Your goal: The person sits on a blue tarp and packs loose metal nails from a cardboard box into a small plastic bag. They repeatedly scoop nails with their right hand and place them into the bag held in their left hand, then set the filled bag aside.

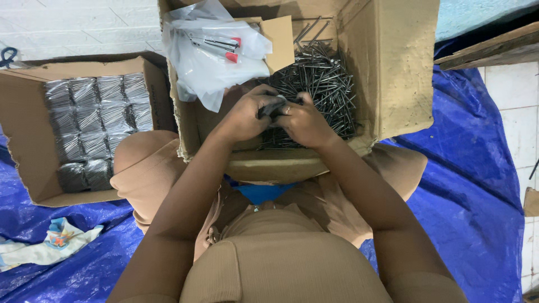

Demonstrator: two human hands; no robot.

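Note:
A big cardboard box (393, 67) stands between my knees, filled with a heap of loose dark metal nails (323, 84). Both hands are inside it, pressed together over the heap. My left hand (244, 115) and my right hand (306, 120) are closed around one small bundle of nails (273, 106), which shows as a dark bit between the fingers. Most of the bundle is hidden by my hands.
Clear plastic bags (210, 53) with a red-tipped tool lie over the box's left side. A second cardboard box (22, 129) at the left holds several packed bundles of nails (92, 123). A blue tarp (466, 185) covers the floor; a crumpled cloth (53, 241) lies at lower left.

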